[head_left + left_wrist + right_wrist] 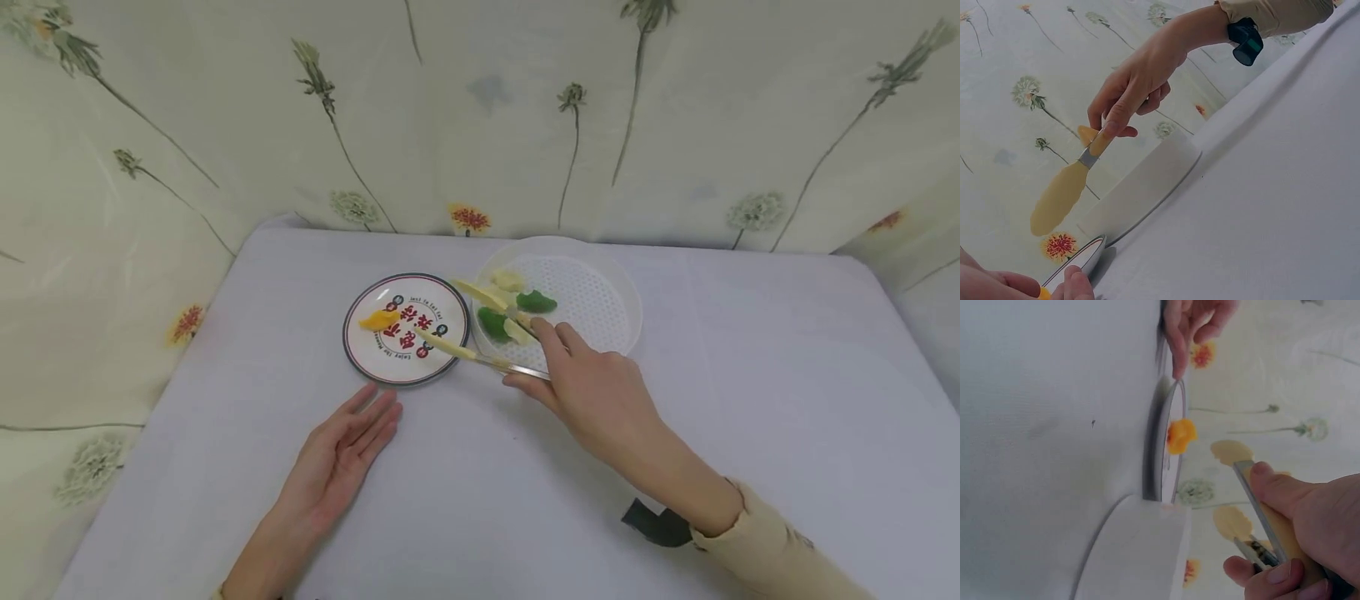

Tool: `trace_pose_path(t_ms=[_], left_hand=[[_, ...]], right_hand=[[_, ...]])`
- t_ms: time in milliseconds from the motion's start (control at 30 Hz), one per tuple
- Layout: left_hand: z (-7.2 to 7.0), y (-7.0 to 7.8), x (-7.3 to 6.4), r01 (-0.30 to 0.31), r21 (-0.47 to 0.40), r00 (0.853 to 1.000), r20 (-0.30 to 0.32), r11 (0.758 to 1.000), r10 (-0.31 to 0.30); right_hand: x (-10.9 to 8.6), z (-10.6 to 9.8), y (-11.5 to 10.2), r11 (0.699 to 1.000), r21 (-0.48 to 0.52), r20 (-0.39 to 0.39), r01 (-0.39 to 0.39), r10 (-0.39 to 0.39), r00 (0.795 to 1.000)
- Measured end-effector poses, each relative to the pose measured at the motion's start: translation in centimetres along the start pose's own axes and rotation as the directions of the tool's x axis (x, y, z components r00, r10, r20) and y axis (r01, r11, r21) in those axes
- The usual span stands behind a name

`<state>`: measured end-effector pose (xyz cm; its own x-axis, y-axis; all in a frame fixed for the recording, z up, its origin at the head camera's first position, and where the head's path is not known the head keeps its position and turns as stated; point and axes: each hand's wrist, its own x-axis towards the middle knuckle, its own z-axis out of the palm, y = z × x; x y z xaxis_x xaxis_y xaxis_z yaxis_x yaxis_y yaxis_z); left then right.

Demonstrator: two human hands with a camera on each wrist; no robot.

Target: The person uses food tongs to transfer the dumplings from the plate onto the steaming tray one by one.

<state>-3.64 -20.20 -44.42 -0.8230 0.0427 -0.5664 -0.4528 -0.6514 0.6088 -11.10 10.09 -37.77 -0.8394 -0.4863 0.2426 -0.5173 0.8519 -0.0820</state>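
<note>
My right hand (603, 400) grips a pair of tongs (517, 367) with pale yellow tips and metal arms. The tips stand spread apart over the plate's right edge and the basket's left side, with nothing between them. A white plate (367, 354) with red lettering and a dark rim carries one orange-yellow piece (380, 320). Beside it, a round white basket (600, 308) with a perforated bottom contains green pieces (537, 302) and pale yellow pieces (508, 280). My left hand (337, 467) lies palm up, fingers extended, its fingertips right at the plate's near rim.
A white cloth (750, 375) covers the table. Behind it hangs a curtain (480, 125) printed with dandelions and orange flowers. A dark band (656, 523) shows at my right wrist.
</note>
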Motion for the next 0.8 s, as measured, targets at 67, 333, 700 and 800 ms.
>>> trace_pose_path(t_ms=[67, 333, 700, 800], left_hand=[[0.1, -0.1, 0.1, 0.004, 0.004, 1.000, 0.002, 1.000, -0.004], [-0.1, -0.1, 0.0, 0.001, 0.006, 1.000, 0.017, 1.000, -0.001], [-0.1, -0.2, 0.1, -0.001, 0.006, 1.000, 0.013, 1.000, 0.001], [-0.1, -0.2, 0.1, -0.004, 0.005, 1.000, 0.014, 1.000, 0.004]], right_hand=[[0.5, 0.2, -0.2, 0.999, -0.019, -0.011, 0.025, -0.026, 1.000], [2.4, 2.0, -1.3, 0.994, -0.040, 0.019, 0.098, -0.097, 0.995], [3.9, 3.7, -2.4, 0.994, 0.003, 0.038, 0.107, -0.107, 0.994], [4.3, 3.9, -2.7, 0.992, -0.001, 0.017, 0.123, -0.123, 0.992]])
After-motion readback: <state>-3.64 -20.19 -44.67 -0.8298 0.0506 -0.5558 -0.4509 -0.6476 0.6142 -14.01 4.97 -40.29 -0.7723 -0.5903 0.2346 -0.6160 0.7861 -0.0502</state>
